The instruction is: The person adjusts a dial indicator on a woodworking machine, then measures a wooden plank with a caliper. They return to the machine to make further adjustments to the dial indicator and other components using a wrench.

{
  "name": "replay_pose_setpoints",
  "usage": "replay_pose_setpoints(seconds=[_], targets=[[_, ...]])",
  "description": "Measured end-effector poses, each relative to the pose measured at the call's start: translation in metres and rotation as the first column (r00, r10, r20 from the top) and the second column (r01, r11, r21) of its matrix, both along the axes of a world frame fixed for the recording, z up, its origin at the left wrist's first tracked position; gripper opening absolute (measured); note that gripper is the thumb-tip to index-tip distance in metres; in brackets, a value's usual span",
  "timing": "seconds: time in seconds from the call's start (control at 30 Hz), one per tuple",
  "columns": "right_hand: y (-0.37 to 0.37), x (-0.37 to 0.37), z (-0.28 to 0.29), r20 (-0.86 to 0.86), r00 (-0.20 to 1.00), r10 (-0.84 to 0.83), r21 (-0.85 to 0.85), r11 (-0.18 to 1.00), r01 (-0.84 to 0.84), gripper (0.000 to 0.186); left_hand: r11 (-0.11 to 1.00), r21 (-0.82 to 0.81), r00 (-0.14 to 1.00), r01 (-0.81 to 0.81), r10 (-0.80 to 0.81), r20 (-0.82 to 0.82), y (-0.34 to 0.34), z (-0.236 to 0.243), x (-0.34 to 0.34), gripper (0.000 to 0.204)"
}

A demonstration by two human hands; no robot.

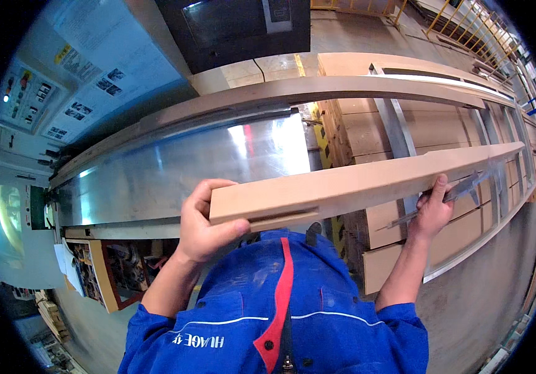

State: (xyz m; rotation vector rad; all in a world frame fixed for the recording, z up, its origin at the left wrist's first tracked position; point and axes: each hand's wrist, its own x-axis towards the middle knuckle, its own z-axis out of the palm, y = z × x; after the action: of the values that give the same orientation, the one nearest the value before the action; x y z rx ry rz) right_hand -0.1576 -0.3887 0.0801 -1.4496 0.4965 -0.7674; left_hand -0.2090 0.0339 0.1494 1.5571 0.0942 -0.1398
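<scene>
A long tan board [368, 177] with a slot cut in its near face stretches across in front of me, one end by my left hand and the other far to the right. My left hand [207, 224] is closed round the left end, thumb along the lower edge. Against the near face, further right, is the thumb of my right hand [433, 209]. That hand is closed and also holds a grey metal caliper [464, 187], whose thin beam sticks out to the left below the board. Its fingers are partly hidden.
A shiny metal machine table [187, 165] lies beyond the board at left, with a long brown beam [230, 96] along its far side. At right, metal frames [396, 128] lie on stacked tan boards [399, 230]. A panel with buttons [28, 96] stands far left.
</scene>
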Motion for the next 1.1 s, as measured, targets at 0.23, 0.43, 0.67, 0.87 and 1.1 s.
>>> replay_pose_setpoints(seconds=[0.23,0.43,0.67,0.87,1.1], targets=[[0.030,-0.033,0.016,-0.113,0.992,0.057,-0.066,0.996,-0.065,0.019,0.945,-0.292,0.923,-0.149,0.027,-0.384,-0.005,-0.009,-0.006,0.056],[0.069,-0.089,-0.008,-0.147,0.946,0.289,-0.214,0.924,-0.316,0.042,0.927,-0.375,0.884,-0.009,-0.169,-0.437,0.012,-0.020,-0.001,0.051],[0.164,-0.133,0.054,-0.365,0.915,0.169,-0.197,0.947,-0.253,0.037,0.842,-0.490,0.737,0.224,-0.475,-0.480,0.034,-0.017,0.028,0.058],[0.209,-0.157,0.076,-0.485,0.874,-0.001,-0.368,0.908,-0.203,0.043,0.754,-0.597,0.599,0.274,-0.620,-0.507,0.038,-0.026,0.030,0.053],[0.238,-0.180,0.091,-0.463,0.861,-0.208,-0.588,0.799,-0.123,0.044,0.614,-0.660,0.442,0.434,-0.783,-0.438,0.037,-0.023,0.029,0.077]])
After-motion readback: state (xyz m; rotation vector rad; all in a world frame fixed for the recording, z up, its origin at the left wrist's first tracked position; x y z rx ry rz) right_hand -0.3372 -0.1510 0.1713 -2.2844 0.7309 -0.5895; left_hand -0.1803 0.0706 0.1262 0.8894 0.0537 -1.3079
